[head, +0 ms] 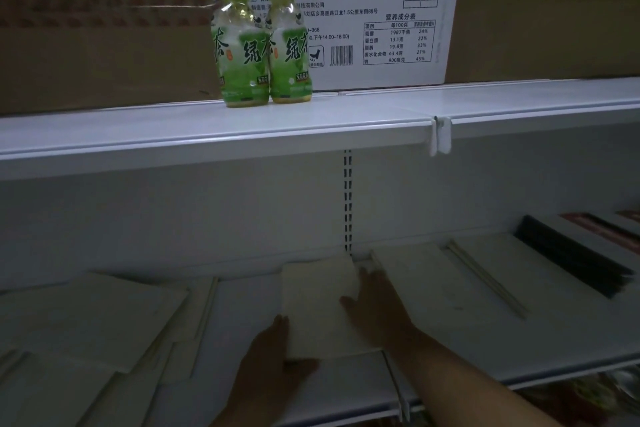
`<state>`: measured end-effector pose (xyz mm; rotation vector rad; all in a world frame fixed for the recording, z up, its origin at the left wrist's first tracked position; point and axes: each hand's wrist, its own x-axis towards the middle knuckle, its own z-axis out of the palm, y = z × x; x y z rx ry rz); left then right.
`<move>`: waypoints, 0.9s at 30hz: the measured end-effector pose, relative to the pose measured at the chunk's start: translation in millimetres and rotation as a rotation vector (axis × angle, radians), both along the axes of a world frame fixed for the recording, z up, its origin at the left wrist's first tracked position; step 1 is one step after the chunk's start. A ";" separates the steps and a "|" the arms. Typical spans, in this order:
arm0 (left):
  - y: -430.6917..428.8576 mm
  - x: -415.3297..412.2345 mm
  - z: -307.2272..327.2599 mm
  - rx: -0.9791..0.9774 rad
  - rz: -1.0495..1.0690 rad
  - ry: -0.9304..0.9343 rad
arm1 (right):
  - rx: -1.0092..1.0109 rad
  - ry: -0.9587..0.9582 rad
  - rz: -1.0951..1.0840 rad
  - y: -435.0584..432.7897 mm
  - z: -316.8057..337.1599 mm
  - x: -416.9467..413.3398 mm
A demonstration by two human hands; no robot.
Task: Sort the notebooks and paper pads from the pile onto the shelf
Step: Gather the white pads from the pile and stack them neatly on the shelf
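A small pale paper pad (317,302) lies flat on the lower white shelf (249,298), near its middle. My left hand (273,357) holds the pad's near left corner, thumb under the front edge. My right hand (375,305) rests on the pad's right side with the fingers laid flat. A loose pile of pale notebooks (93,322) spreads over the left part of the shelf. To the right lie a larger pale pad (415,270), another pale stack (512,270) and a black notebook (571,253).
The upper shelf (311,128) juts out above the hands and carries two green tea bottles (259,45), a white printed carton (363,10) and brown boxes. A slotted upright (347,201) runs down the back wall. Reddish items (602,229) sit at far right.
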<state>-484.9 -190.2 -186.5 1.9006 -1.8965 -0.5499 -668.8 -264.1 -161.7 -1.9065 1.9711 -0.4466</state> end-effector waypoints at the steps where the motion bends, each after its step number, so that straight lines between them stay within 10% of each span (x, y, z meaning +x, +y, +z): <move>1: -0.1 1.1 -0.2 -0.020 0.024 0.000 | -0.028 0.007 0.011 1.6 -2.2 -0.3; 10: -6.8 2.4 -1.3 0.049 -0.022 0.051 | -0.025 -0.036 0.299 31.4 -17.2 -24.6; 19: 12.7 0.6 23.4 0.074 -0.042 0.121 | -0.567 0.165 0.431 39.1 -27.3 -21.0; 27: 29.6 146.3 64.8 -0.076 0.078 -0.111 | -0.626 0.153 0.669 46.8 -4.1 120.4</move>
